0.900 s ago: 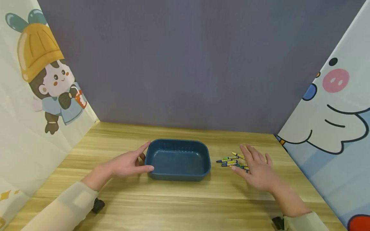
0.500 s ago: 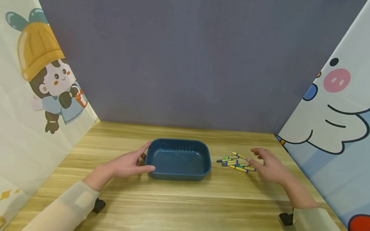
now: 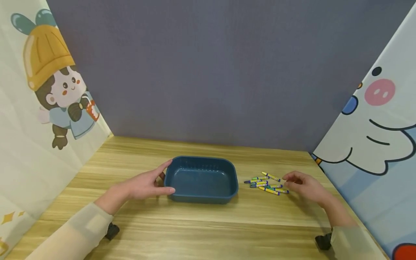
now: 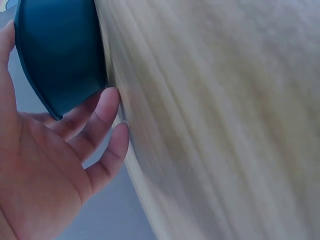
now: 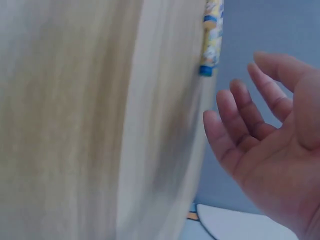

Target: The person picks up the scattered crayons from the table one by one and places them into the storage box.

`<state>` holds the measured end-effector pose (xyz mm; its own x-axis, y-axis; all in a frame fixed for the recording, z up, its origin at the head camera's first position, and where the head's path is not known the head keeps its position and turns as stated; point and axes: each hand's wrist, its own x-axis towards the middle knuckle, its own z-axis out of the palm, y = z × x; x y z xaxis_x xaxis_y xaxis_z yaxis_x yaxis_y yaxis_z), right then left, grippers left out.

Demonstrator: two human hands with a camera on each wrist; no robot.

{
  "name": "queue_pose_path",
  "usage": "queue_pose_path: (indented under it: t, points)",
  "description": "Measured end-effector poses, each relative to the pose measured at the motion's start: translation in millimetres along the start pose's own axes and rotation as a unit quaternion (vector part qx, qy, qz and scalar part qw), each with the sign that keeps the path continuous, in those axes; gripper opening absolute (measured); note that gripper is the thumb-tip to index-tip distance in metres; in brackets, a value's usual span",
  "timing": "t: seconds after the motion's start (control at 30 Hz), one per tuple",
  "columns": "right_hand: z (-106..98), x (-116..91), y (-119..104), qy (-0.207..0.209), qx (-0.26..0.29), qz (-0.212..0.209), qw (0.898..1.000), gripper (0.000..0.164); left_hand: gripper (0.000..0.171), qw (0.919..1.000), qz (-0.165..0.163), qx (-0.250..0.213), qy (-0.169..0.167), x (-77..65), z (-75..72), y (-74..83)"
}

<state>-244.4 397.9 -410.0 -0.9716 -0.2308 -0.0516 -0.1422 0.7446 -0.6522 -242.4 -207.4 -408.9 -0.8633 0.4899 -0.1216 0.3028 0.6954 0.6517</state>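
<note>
A dark blue rectangular dish [image 3: 203, 180] stands on the table, with no object inside it. My left hand [image 3: 146, 186] holds the dish's left end, thumb over the near corner of the rim and index finger at the far corner. In the left wrist view, the other fingers [image 4: 102, 107] curve by the dish's end wall [image 4: 62, 55]. Right of the dish lie several crayons [image 3: 269, 191] in yellow wrappers with blue bands, loosely bunched. My right hand [image 3: 308, 187] is just right of them, fingers loosely bent, holding nothing. Two crayon ends [image 5: 207, 55] show in the right wrist view.
The wood-grain table [image 3: 182, 231] meets a grey upright panel [image 3: 208, 72] at the back. Printed cartoon sheets line the left side [image 3: 19, 144] and the right side [image 3: 357, 144].
My right hand has drawn back to the right from over the crayons, uncovering them, and its fingers have bent. The left hand and the dish have stayed put.
</note>
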Motion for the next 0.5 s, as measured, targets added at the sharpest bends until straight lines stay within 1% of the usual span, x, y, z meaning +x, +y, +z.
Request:
queue_pose_path:
  t: [0.2,0.37,0.5]
  points:
    - [0.5,16.7,14.0,-0.017,0.008,0.011,1.0,0.044,0.112,0.9998,0.007,-0.018,-0.008,1.3,1.7,-3.5]
    - [0.2,29.6,16.1,-0.029,0.017,0.043,0.998,0.052,0.112,0.9993,0.015,-0.033,-0.013,2.1,4.4,-6.5]
    - [0.1,36.6,14.9,-0.043,0.011,0.055,0.998,0.056,0.112,0.9986,0.022,-0.046,-0.017,1.6,5.3,-7.2]
